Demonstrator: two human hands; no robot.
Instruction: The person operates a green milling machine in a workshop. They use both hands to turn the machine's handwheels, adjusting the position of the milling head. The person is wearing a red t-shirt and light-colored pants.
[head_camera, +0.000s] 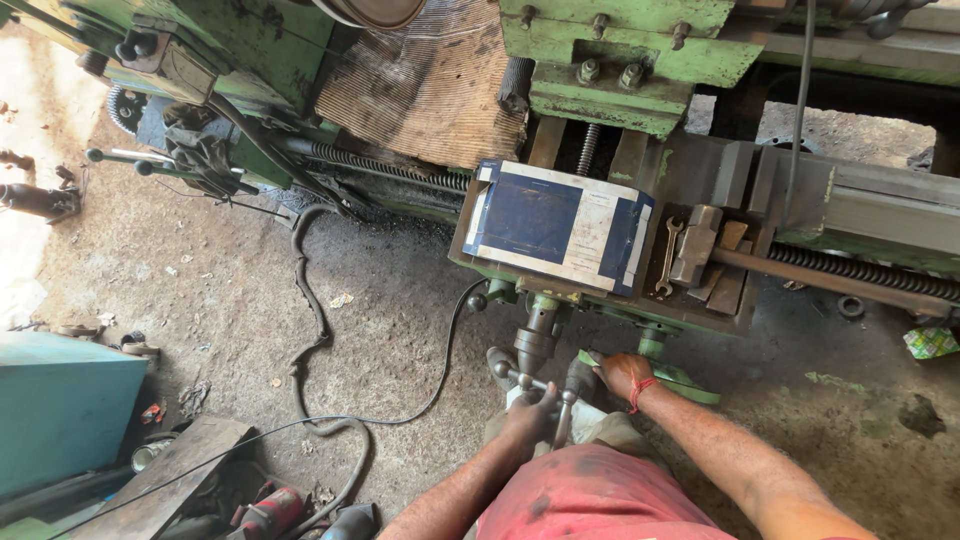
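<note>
Left hand (530, 415) is clamped around the lathe's steel crank handle (535, 380) below the carriage; right hand (622, 375) rests, fingers together, on the green lever (680, 380). Both look rigid, heavy, probably oily; grip the ends.

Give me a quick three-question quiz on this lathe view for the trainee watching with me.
1. True or false: the left hand grips the metal crank handle below the green lathe carriage.
2. Multiple choice: what lies flat on top of the carriage? A) a red bucket B) a blue and white cardboard box C) a coiled rope
3. Fill in: on its wrist, the right hand wears a red ____.

Key: 1 true; 2 B; 3 thread band. The wrench lies right of the box, touched by neither hand.
</note>
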